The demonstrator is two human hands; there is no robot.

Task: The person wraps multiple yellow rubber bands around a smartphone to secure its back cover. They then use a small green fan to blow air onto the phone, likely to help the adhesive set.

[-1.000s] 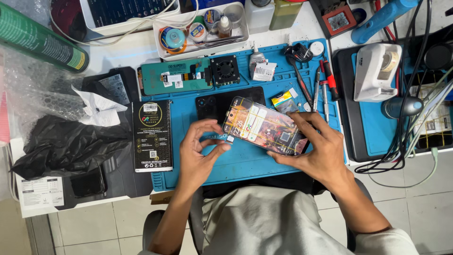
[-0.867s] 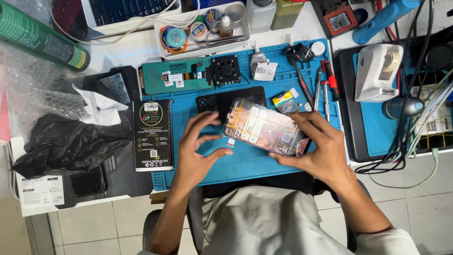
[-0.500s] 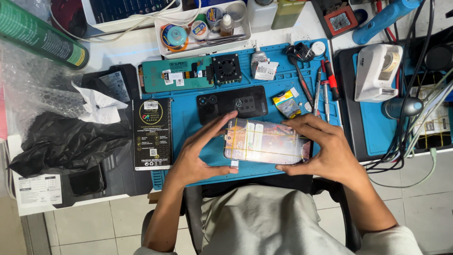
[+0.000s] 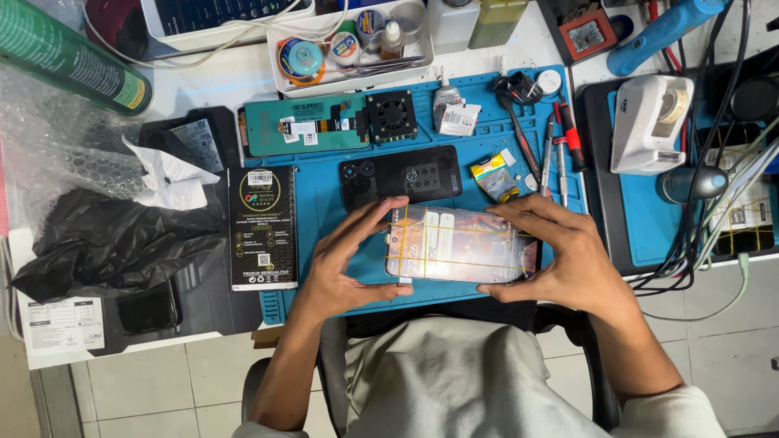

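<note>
Gripping one lit phone (image 4: pixel 460 244): left hand (image 4: pixel 341 268), right hand (image 4: pixel 568 259).

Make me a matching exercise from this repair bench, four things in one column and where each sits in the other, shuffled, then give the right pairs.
Things:
1. Lit phone
2. Black back cover
3. Green can
4. Black plastic bag

Places:
A. Top left corner of the bench
B. Left of the blue mat, under crumpled paper
C. Between the left hand and right hand
D. On the mat, just beyond the lit phone

Pairs: 1-C, 2-D, 3-A, 4-B
</note>
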